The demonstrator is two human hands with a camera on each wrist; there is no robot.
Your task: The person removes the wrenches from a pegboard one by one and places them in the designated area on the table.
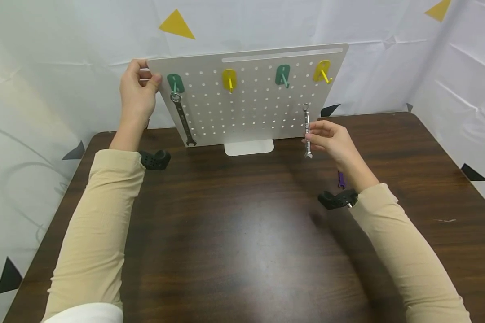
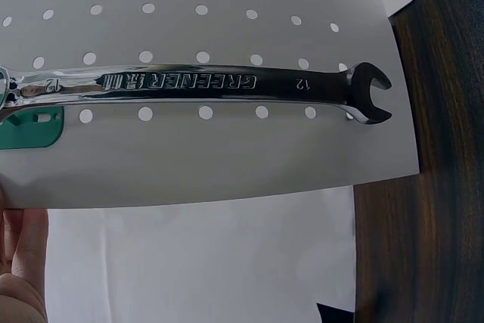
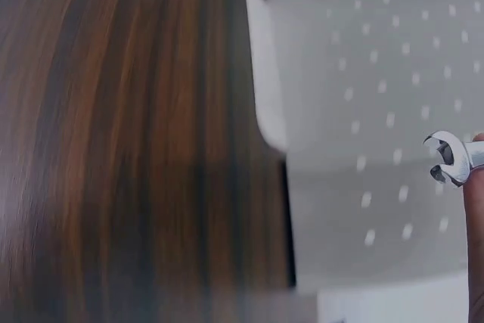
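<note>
A white pegboard (image 1: 242,103) stands tilted at the back of the table. My left hand (image 1: 139,92) pinches its upper left edge, thumb in front. On the green hook (image 1: 175,83) beside that hand hangs a combination wrench (image 1: 182,117) by its ring end; its shank, marked 12, fills the left wrist view, open end (image 2: 369,93) pointing right. My right hand (image 1: 327,139) holds a second, shiny combination wrench (image 1: 307,130) upright before the board's lower right, ring end up. The open end (image 3: 451,158) of this wrench shows in the right wrist view, most of that hand being out of frame.
A yellow hook (image 1: 229,80), a second green hook (image 1: 283,75) and another yellow hook (image 1: 323,72) sit along the board's top, bare. A small purple wrench (image 1: 341,180) lies on the dark wooden table (image 1: 234,233) by my right wrist. White sheeting (image 1: 85,36) hangs behind.
</note>
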